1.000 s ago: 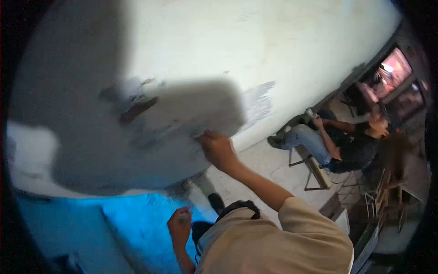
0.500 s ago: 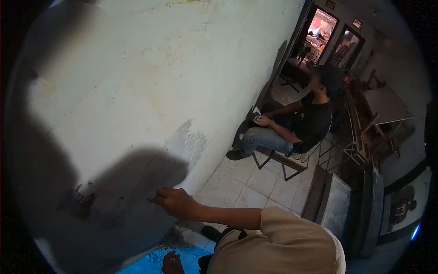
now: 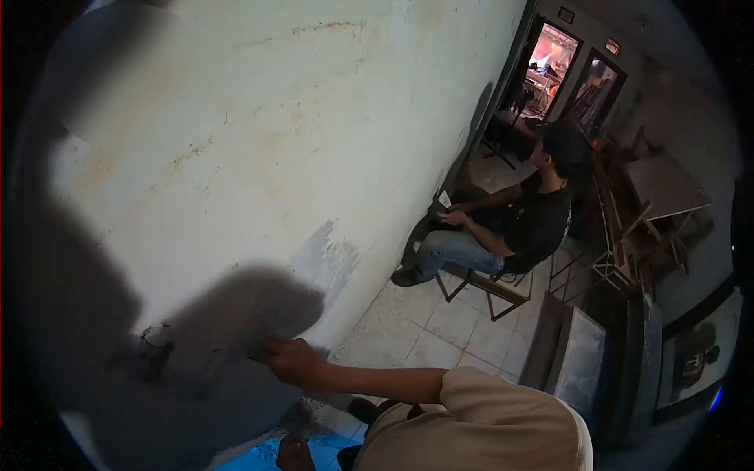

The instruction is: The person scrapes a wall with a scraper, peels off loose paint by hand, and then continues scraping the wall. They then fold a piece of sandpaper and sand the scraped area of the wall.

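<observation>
My right hand (image 3: 287,359) presses against the lower part of a pale, stained wall (image 3: 275,141), with the fingers closed around a small flat tool that barely shows. It works next to a chipped, dark patch of broken plaster (image 3: 153,349), in the shadow my head casts. A grey area of bare scraped wall (image 3: 330,259) lies just above the hand. My left hand (image 3: 292,454) hangs low at the frame's bottom edge, fingers curled, mostly cut off. What it holds is hidden.
A blue sheet (image 3: 259,457) covers the floor at the wall's foot. A person in a dark shirt (image 3: 534,220) sits on a metal chair (image 3: 487,284) by the wall on the tiled floor (image 3: 463,322). Metal panels (image 3: 581,361), stacked furniture (image 3: 667,184) and a lit doorway (image 3: 554,59) stand to the right.
My view swung up from the wall's base toward the room a second ago. Since half a second ago my right hand has slid slightly down along the wall.
</observation>
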Demonstrator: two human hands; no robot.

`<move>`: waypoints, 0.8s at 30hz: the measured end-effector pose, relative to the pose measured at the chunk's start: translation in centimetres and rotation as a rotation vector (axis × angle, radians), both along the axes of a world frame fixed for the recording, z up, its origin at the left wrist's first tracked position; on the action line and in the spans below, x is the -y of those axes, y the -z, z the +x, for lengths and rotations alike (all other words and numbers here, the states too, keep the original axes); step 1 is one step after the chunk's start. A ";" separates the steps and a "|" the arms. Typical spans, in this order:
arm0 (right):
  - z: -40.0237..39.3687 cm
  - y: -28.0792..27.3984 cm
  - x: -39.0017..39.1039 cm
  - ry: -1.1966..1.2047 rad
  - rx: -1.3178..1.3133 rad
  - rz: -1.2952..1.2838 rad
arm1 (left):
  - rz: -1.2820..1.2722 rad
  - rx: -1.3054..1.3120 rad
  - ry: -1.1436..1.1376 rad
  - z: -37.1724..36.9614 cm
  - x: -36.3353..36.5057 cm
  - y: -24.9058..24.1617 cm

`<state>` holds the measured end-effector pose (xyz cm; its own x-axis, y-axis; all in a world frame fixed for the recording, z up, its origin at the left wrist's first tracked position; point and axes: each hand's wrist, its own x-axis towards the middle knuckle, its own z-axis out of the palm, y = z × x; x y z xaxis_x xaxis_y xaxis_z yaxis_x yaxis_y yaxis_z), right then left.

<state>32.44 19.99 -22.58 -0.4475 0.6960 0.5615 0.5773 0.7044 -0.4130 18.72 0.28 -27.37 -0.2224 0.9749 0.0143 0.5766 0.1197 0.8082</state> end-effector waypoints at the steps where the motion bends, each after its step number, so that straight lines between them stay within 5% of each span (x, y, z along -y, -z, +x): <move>1: 0.1 0.3 0.0 -0.037 -0.009 0.111 | -0.061 -0.057 -0.016 -0.3 -0.4 -0.1; 8: 1.8 -3.2 1.0 -0.080 -0.055 0.027 | 0.098 -0.062 -0.066 -2.2 0.2 -1.4; 11: -0.4 1.2 -0.5 -0.057 0.046 0.075 | 0.041 -0.040 -0.094 -2.4 0.8 -1.0; 14: 0.9 -1.2 -0.8 -0.204 0.104 0.038 | -0.009 0.025 -0.112 -1.5 1.1 -1.2; 17: 2.2 -3.7 0.0 -0.094 -0.025 0.005 | 0.052 -0.001 -0.093 -0.6 1.8 -0.7; 20: -0.2 0.5 -0.8 -0.072 0.107 -0.030 | 0.085 0.020 -0.187 -0.3 2.3 1.7; 22: 0.1 0.9 -0.5 -0.076 0.043 0.068 | -0.143 0.211 -0.277 0.9 1.7 -0.1; 24: 0.7 2.0 -1.0 -0.046 0.030 0.044 | -0.032 0.175 -0.204 2.0 1.4 -2.2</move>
<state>33.11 21.00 -24.54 -0.4955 0.6493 0.5770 0.5556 0.7475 -0.3641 20.74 -1.16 -25.18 -0.4103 0.9091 -0.0716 0.3902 0.2460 0.8873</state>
